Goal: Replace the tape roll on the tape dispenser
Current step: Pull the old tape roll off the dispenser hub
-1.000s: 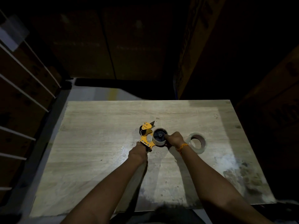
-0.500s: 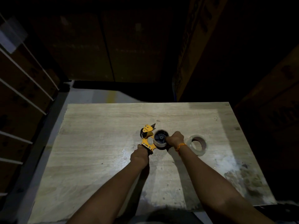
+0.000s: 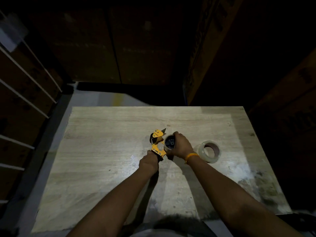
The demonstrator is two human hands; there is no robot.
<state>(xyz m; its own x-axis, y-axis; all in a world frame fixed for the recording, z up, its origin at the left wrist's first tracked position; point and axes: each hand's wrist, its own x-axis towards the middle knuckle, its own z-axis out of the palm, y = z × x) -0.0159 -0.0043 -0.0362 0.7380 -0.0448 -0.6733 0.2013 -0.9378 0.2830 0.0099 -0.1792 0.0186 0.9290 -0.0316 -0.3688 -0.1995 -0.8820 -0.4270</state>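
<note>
The right hand (image 3: pixel 179 145) has its fingers curled over the far rim and side of the tape roll (image 3: pixel 168 142) mounted on the yellow tape dispenser (image 3: pixel 158 142), clamped around it; the roll's dark hub faces up between fingertips and thumb. An orange band (image 3: pixel 191 156) circles that wrist. The left hand (image 3: pixel 149 161) is closed in a fist around the dispenser's handle, which is hidden inside the grip; only the yellow frame shows above the knuckles. The frame runs away from the person, ending in a pointed dark blade guard at the far tip, and the whole tool sits low over the middle of the wooden tabletop (image 3: pixel 102 151).

Just right of the right wrist, apart from both hands, a second tape roll (image 3: pixel 210 151) of clear tape with a brown core lies tilted on the table. The near right corner of the board is stained dark. Beyond the table the room is mostly black; white rails (image 3: pixel 25 98) slant along the left edge.
</note>
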